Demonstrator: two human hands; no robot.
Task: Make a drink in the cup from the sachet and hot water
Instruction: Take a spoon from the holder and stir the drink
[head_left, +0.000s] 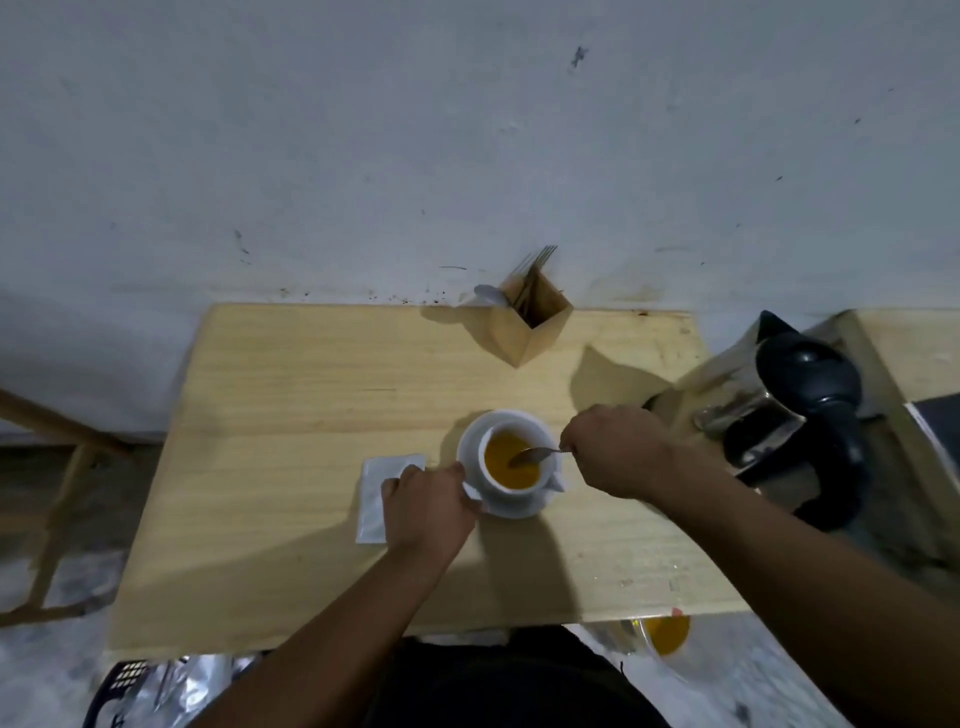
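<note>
A white cup (519, 492) full of orange drink stands on a white saucer (470, 441) in the middle of the wooden table (311, 415). My right hand (618, 449) pinches the handle of a metal spoon (537, 455), whose bowl dips into the drink. My left hand (423, 506) rests at the saucer's left edge, fingertips against it. It partly covers a white sachet (376, 493) that lies flat on the table to the left of the saucer.
A wooden cutlery holder (530, 325) stands at the back of the table by the wall. A black and glass kettle (800, 415) sits to the right on a lower wooden surface. A container of orange liquid (667, 636) shows below the table's front edge.
</note>
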